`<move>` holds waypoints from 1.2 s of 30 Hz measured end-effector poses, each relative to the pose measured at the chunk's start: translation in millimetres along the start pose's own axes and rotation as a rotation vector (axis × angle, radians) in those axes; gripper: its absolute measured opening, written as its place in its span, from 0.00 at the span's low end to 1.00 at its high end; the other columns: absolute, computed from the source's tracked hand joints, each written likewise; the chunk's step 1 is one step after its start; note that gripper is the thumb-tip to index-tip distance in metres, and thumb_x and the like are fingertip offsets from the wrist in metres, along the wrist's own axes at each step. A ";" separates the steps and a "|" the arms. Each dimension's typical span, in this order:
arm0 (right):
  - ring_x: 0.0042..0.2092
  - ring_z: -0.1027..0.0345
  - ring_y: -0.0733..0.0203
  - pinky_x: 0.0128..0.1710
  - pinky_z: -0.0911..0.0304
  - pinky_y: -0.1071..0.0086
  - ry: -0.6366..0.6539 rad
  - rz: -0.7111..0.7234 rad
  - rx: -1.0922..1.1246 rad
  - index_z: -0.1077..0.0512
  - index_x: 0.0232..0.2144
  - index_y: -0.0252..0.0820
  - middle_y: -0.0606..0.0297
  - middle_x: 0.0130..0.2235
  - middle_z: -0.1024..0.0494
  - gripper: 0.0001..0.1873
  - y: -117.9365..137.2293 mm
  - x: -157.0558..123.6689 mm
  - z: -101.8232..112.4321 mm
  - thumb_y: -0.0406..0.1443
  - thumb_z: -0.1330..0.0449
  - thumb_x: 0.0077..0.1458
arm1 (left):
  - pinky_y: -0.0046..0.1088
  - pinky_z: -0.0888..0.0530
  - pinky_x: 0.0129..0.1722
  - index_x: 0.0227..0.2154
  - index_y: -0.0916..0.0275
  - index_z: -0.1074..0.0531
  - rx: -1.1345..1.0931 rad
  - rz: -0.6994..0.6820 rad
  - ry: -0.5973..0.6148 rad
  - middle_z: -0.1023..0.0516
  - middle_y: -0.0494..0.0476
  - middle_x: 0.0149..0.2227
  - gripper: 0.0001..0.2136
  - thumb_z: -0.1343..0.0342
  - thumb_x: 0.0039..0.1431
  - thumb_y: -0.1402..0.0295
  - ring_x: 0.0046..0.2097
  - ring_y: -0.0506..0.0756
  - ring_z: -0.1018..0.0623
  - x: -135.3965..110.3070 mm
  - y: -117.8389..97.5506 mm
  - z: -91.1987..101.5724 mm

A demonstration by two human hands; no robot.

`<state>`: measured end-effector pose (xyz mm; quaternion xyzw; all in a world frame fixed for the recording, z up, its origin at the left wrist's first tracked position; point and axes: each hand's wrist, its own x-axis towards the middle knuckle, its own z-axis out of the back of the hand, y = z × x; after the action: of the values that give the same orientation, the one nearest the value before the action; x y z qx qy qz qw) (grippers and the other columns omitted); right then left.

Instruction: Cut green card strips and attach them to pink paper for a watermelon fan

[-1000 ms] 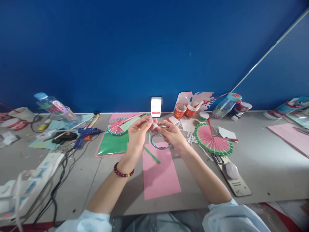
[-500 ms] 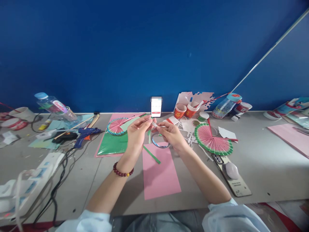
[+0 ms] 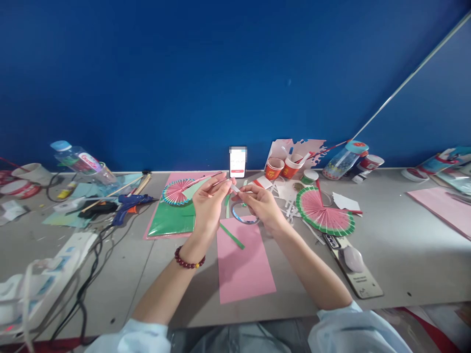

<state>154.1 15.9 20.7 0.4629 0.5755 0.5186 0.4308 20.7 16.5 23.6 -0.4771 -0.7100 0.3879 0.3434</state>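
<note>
Above the pink paper sheet (image 3: 246, 269), both of my hands are raised close together with a short whitish strip (image 3: 234, 188) between their fingertips. My left hand (image 3: 209, 201), a beaded bracelet at its wrist, pinches one end. The thumb and fingers of my right hand (image 3: 262, 203) are closed on the other end. Just below the right fingers is a ring-shaped tape roll (image 3: 243, 218); whether those fingers also touch it I cannot tell. A green paper strip (image 3: 232, 236) lies across the pink sheet.
Left stand a blue glue gun (image 3: 130, 205), a power strip (image 3: 55, 274) with cables and a tilted bottle (image 3: 81, 159). A lit phone (image 3: 237, 164) leans on the wall. Right are paper cups (image 3: 274, 169), a watermelon fan (image 3: 324, 215) and a mouse (image 3: 353, 260) on another phone.
My hands stay almost in place, with the left fingers shifted very slightly. The whitish strip remains between them, and the things on the table have not moved.
</note>
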 end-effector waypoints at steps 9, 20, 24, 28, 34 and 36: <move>0.20 0.44 0.72 0.19 0.53 0.75 -0.021 -0.005 0.015 0.30 0.33 0.40 0.63 0.28 0.21 0.18 -0.3 -0.3 -0.8 0.47 0.36 0.47 | 0.30 0.24 0.39 0.39 0.61 0.24 0.019 0.017 0.061 0.18 0.57 0.34 0.16 0.32 0.44 0.67 0.39 0.55 0.19 -1.0 -3.3 1.0; 0.22 0.38 0.69 0.19 0.47 0.75 -0.052 0.021 -0.006 0.30 0.33 0.39 0.61 0.30 0.20 0.16 0.5 -1.5 0.3 0.45 0.37 0.48 | 0.32 0.25 0.38 0.30 0.61 0.21 0.352 -0.074 0.312 0.19 0.58 0.33 0.11 0.36 0.48 0.58 0.39 0.58 0.21 13.8 -0.7 12.7; 0.24 0.35 0.67 0.21 0.47 0.75 -0.043 0.033 -0.007 0.30 0.33 0.39 0.61 0.29 0.20 0.16 1.5 -1.3 -0.3 0.45 0.37 0.48 | 0.28 0.27 0.35 0.24 0.61 0.22 0.394 -0.109 0.257 0.21 0.54 0.26 0.09 0.35 0.47 0.60 0.32 0.53 0.23 12.7 1.6 12.6; 0.22 0.37 0.68 0.20 0.48 0.75 -0.047 0.037 -0.005 0.29 0.32 0.39 0.63 0.26 0.22 0.16 1.1 -0.8 0.0 0.45 0.36 0.48 | 0.27 0.27 0.34 0.23 0.61 0.22 0.377 -0.116 0.212 0.22 0.53 0.26 0.09 0.36 0.48 0.61 0.31 0.52 0.23 10.9 -0.4 11.7; 0.18 0.44 0.72 0.18 0.51 0.75 -0.068 0.025 -0.007 0.28 0.34 0.39 0.64 0.26 0.22 0.15 -0.5 -0.9 1.2 0.44 0.36 0.48 | 0.30 0.25 0.37 0.29 0.62 0.21 0.423 0.019 0.436 0.19 0.59 0.33 0.11 0.36 0.48 0.59 0.36 0.56 0.21 12.6 -0.5 13.8; 0.19 0.44 0.72 0.18 0.50 0.75 -0.064 0.038 -0.018 0.27 0.33 0.39 0.65 0.25 0.23 0.16 -0.7 -0.9 1.1 0.45 0.36 0.48 | 0.31 0.25 0.37 0.29 0.61 0.20 0.427 -0.005 0.430 0.19 0.58 0.32 0.11 0.37 0.48 0.59 0.35 0.57 0.21 12.6 1.4 13.8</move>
<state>155.3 15.2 19.9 0.4861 0.5479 0.5168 0.4432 5.6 25.6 17.5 -0.4635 -0.5245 0.4175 0.5795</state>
